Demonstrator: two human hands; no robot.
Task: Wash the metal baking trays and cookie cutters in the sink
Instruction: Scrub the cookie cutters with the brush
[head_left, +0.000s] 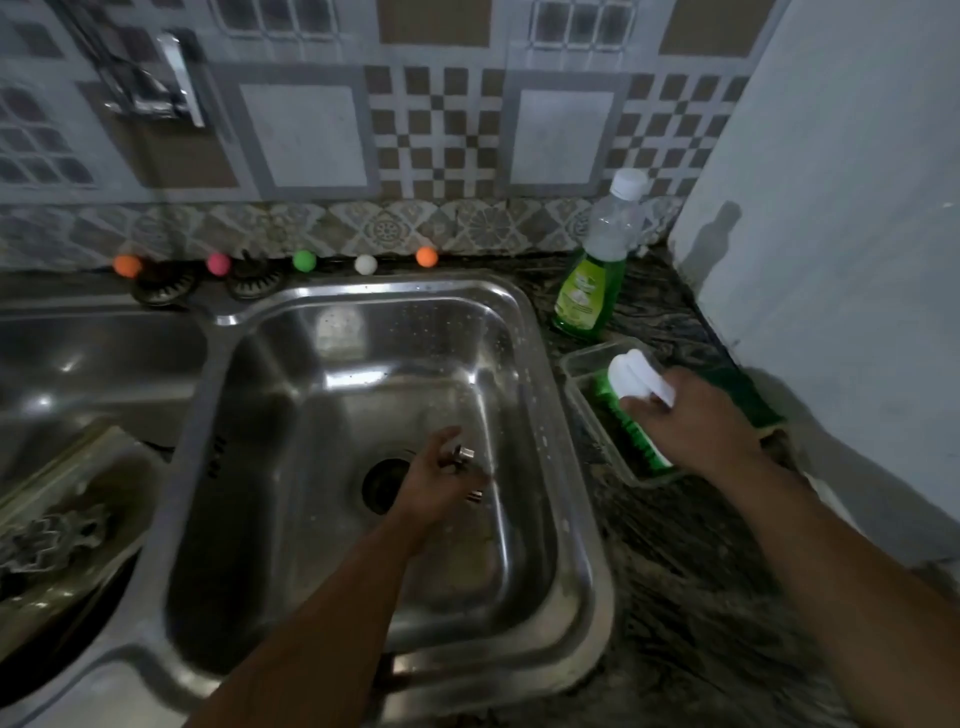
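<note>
Green soap bottle (592, 280); five coloured balls (304, 261) behind.

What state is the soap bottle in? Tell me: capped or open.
Capped. The soap bottle stands upright on the counter with its white cap on top.
</note>
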